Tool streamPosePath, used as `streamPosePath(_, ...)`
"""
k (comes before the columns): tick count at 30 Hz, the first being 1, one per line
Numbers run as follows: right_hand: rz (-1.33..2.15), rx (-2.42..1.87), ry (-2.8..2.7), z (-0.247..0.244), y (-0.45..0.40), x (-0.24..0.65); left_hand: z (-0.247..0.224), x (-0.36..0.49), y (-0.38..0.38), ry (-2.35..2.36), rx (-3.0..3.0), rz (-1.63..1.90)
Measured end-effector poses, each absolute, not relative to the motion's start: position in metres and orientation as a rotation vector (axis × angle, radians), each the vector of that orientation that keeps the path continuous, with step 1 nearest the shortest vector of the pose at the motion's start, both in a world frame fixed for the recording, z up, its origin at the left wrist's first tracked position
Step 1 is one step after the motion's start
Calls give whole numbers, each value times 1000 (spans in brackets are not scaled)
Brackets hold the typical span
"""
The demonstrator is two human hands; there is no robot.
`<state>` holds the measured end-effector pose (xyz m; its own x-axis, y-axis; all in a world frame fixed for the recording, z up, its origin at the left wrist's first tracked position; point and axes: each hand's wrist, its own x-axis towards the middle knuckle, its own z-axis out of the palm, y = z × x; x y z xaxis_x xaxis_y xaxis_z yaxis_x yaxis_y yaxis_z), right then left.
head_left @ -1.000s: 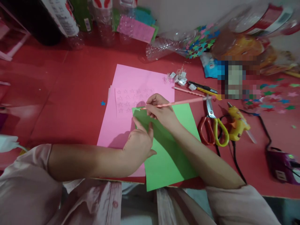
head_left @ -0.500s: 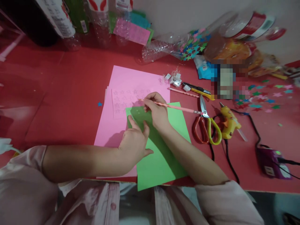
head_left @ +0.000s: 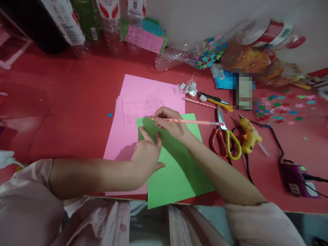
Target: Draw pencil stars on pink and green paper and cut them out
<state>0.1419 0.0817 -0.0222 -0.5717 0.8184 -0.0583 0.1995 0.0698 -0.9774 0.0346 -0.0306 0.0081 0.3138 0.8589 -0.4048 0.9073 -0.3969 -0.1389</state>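
Note:
My right hand [head_left: 169,123] is closed around a pink pencil [head_left: 189,121], its point at the upper left part of a green sheet of paper [head_left: 176,171]. Faint marks show on the green there. My left hand [head_left: 147,152] lies on the same sheet with fingers spread, just below the pencil point. Under the green sheet are pink sheets of paper [head_left: 143,85]. On them, a smaller pink piece [head_left: 129,109] bears rows of drawn stars, partly covered by the green sheet and my right hand.
To the right lie scissors [head_left: 222,136], a yellow glue gun [head_left: 248,135], a cutter knife [head_left: 217,100], another pencil [head_left: 200,102] and a purple power box [head_left: 298,179]. Paper stars [head_left: 282,107] are scattered beyond. Plastic bottles [head_left: 169,58] line the back. A blue star [head_left: 110,114] lies left.
My right hand and the pencil have shifted slightly down and left, so the point now meets the green sheet's upper edge area. The left hand stays in place.

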Motion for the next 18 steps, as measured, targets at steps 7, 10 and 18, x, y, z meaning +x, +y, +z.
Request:
streamPosePath(7,1344,-1030,-1930,-39,73,137,0,34,-31,1618,2603,-601)
streamPosePath(10,1245,-1077,-1957,-39,71,136,-1,35,-31,1586,2636,-623)
streamPosePath(18,1344,-1069,-1971,-39,75,138,2,36,-28,1551,2615,-653)
